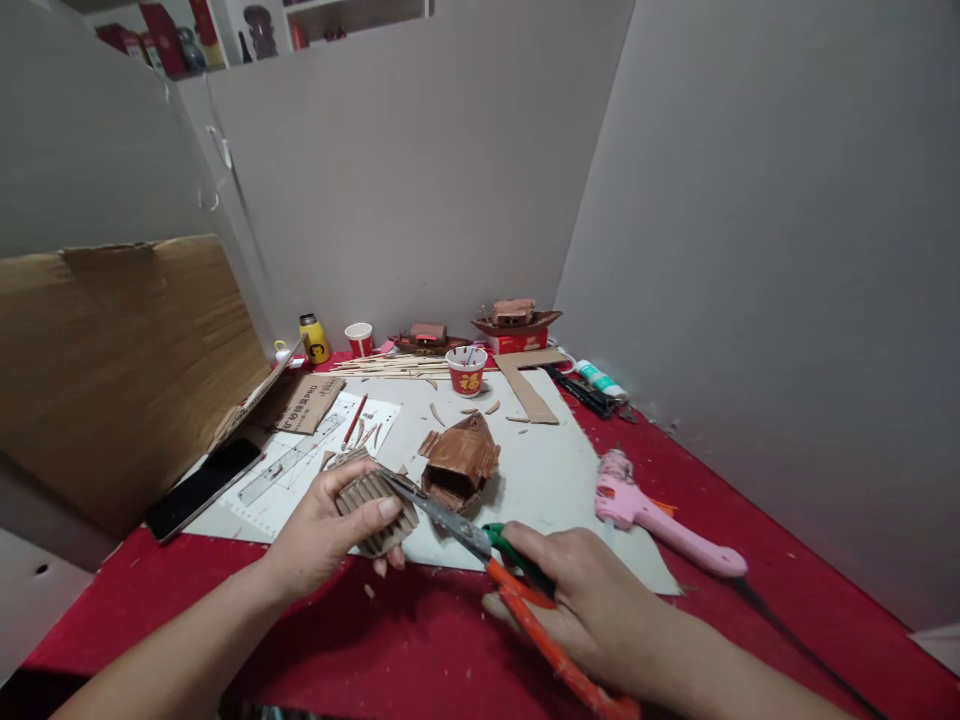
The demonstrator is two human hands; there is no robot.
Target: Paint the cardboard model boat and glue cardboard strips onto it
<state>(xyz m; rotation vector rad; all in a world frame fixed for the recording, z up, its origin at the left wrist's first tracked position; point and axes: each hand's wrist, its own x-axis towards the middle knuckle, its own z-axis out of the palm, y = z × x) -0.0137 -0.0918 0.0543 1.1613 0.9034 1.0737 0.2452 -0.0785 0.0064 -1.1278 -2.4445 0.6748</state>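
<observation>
My left hand (326, 525) grips a ridged piece of corrugated cardboard (375, 508), the thumb on its face. My right hand (574, 590) is closed around scissors (461, 530) with one green and one orange handle. The scissor blades point left and reach the upper edge of the cardboard piece; whether they are cutting into it is too small to tell. Just behind the blades, a brown model boat (459, 460) with a roofed cabin rests on the white sheet (540, 490).
A pink glue gun (675, 525) with a cord lies at right. Behind are a paper cup (466, 372), thin sticks (397, 368), two model boats and an L-shaped cardboard strip (529, 390). At left are a phone (202, 488), a ruler (292, 460) and a red pencil (355, 420).
</observation>
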